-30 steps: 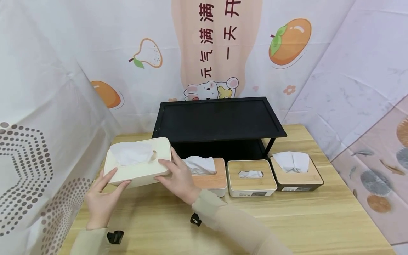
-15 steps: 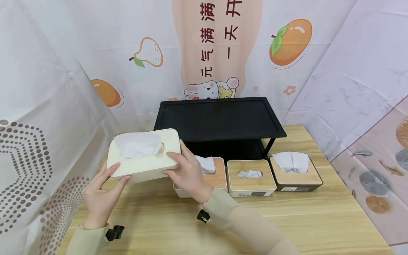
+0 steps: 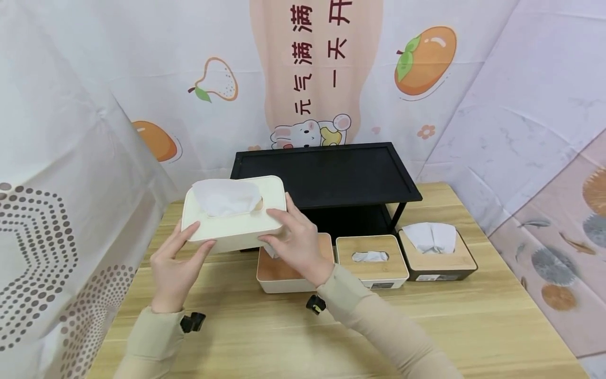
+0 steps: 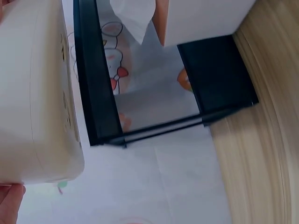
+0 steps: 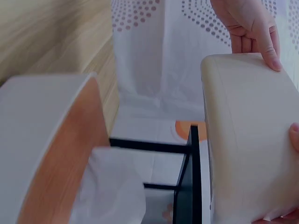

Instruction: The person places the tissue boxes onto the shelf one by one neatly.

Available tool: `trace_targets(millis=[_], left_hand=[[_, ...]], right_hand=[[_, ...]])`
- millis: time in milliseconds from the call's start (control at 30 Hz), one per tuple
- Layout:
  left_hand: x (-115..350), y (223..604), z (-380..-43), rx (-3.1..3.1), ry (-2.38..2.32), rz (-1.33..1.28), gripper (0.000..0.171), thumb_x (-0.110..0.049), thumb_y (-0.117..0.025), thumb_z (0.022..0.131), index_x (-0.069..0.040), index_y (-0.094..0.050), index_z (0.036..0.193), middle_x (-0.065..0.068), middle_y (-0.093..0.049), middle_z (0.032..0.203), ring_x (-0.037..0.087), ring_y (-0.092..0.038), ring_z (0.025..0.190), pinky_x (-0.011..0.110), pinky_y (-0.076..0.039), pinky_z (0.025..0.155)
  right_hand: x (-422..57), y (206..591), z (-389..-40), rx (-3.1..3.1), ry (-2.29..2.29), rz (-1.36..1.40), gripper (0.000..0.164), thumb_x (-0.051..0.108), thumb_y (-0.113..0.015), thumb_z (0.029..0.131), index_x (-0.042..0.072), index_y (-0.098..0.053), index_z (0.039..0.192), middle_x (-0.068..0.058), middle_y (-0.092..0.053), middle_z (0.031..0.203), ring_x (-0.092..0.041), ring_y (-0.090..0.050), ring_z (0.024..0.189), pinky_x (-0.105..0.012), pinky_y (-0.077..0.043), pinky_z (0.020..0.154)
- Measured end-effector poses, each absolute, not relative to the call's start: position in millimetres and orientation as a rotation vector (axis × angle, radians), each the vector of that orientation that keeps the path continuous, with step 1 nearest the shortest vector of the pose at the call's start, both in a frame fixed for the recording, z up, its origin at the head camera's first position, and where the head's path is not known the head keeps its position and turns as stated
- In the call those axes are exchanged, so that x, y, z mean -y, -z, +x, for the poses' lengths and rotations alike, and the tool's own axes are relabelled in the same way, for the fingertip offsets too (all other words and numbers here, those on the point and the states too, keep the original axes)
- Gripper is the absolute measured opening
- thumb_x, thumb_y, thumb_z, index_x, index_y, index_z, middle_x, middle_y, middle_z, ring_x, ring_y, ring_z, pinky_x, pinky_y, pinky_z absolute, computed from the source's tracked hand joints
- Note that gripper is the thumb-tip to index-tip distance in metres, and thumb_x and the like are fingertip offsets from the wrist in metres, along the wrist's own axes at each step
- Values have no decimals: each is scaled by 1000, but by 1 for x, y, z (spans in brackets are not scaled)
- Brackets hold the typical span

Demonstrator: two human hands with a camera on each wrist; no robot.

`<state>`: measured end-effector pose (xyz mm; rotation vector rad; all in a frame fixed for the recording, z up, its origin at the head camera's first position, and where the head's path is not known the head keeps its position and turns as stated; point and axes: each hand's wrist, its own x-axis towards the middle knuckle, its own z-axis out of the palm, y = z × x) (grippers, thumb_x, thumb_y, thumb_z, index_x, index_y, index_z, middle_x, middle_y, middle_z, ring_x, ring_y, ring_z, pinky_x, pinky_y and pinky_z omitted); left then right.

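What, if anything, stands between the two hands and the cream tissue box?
Nothing visible: the left hand grips the cream tissue box near its left end, the right hand near its right end. The orange-topped tissue box sits lower, not between.

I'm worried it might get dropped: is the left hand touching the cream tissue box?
Touching: the right wrist view shows the left hand with its thumb pressed against the cream tissue box.
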<state>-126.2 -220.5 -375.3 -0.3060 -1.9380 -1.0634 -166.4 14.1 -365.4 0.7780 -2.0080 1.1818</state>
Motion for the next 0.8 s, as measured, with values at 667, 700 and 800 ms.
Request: trace_targets(millis=[667, 700, 800], left_hand=[[182, 363, -180, 2082, 976, -341, 46, -7, -83, 69, -1, -69, 112, 25, -64, 115, 43, -53, 118, 25, -54, 69], [181, 363, -182, 2096, 977, -339, 46, -8, -83, 71, -1, -68, 114, 25, -63, 116, 43, -52, 119, 32, -55, 69], [179, 360, -185, 2151, 975, -345, 47, -12, -80, 75, -1, -65, 119, 24, -63, 119, 42, -50, 123, 53, -48, 91]], right_hand=[[-50, 358, -197, 2159, -1207, 596, 49, 12, -85, 69, 3, -65, 113, -29, -43, 140, -41, -42, 131, -47, -45, 98], [-50, 357, -198, 2174, -1206, 591, 50, 13, -85, 69, 3, -65, 114, -29, -42, 140, -41, -42, 131, -47, -45, 98], [-52, 357, -202, 2209, -1188, 579, 51, 15, -83, 72, 4, -63, 117, -30, -41, 141, -42, -42, 131, -49, -44, 99]])
